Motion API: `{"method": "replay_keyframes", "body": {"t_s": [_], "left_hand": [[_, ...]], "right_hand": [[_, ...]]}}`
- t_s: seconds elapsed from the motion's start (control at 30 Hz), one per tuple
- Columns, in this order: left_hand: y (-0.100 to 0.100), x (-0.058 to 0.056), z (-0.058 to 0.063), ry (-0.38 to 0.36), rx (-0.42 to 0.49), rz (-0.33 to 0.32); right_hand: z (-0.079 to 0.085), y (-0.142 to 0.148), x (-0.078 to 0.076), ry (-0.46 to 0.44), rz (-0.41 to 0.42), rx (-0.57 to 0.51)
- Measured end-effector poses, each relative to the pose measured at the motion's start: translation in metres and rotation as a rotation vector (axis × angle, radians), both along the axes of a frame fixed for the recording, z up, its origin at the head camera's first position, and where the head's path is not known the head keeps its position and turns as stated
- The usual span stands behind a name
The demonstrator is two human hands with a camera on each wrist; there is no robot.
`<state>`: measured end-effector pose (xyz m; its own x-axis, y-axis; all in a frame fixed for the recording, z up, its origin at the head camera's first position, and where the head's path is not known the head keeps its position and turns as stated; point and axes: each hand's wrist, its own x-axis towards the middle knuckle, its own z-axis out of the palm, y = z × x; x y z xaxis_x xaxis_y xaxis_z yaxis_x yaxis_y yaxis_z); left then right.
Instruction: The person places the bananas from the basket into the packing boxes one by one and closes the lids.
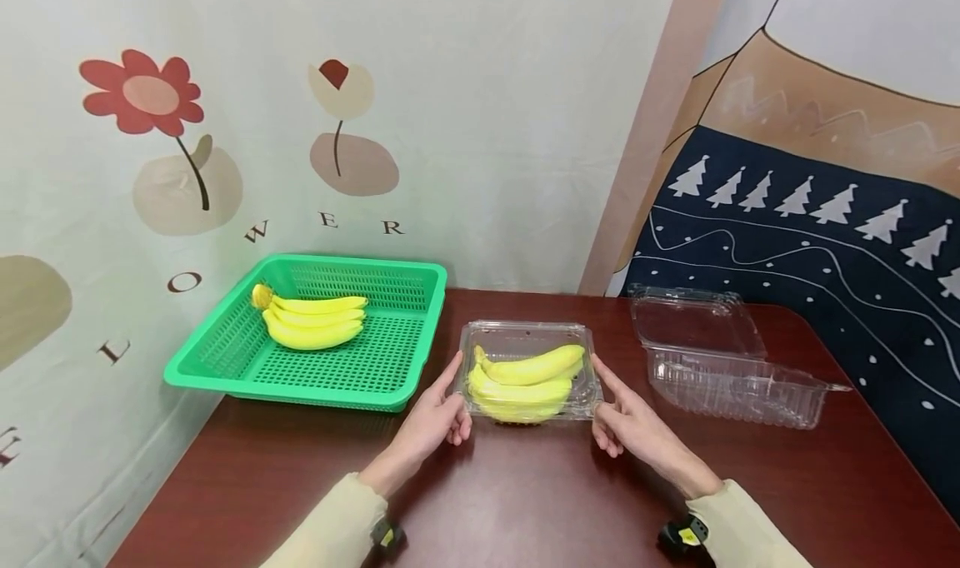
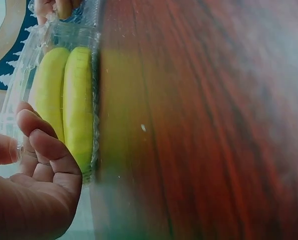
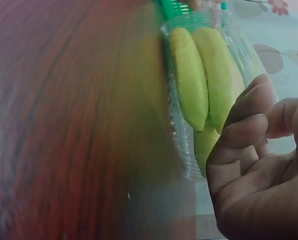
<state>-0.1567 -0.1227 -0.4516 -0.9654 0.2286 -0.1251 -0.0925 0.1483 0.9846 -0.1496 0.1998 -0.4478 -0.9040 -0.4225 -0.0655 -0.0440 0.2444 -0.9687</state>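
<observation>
A clear plastic clamshell box [image 1: 528, 331] with its lid down stands at the middle of the table, and a bunch of bananas [image 1: 525, 385] lies inside. My left hand [image 1: 427, 425] is at the box's left side, its index finger straight along the edge and its thumb at the near left corner. On the opposite side my right hand [image 1: 637, 430] mirrors it, index finger extended along the edge and thumb by the near right corner. The remaining fingers of both hands bend loosely beside the box; the left wrist view shows the left thumb [image 2: 6, 149] against the clear edge.
A green basket [image 1: 300, 395] at the back left holds another bunch of bananas [image 1: 311, 322]. To the right, a second clear clamshell box [image 1: 738, 389] stands with its lid [image 1: 697, 322] raised. A printed curtain [image 1: 487, 135] hangs behind the dark red table [image 1: 517, 501].
</observation>
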Motion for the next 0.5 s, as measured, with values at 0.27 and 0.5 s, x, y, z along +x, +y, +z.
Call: {"method": "replay_keyframes", "body": {"t_s": [0.27,0.5], "left_hand": [[-0.004,0.007,0.010,0.136,-0.335,-0.040],[-0.007,0.023,0.016,0.351,-0.690,0.017]], "right_hand": [[0.007,0.008,0.004,0.144,-0.133,0.322],[0.013,0.011,0.012,0.390,-0.273,0.539]]}}
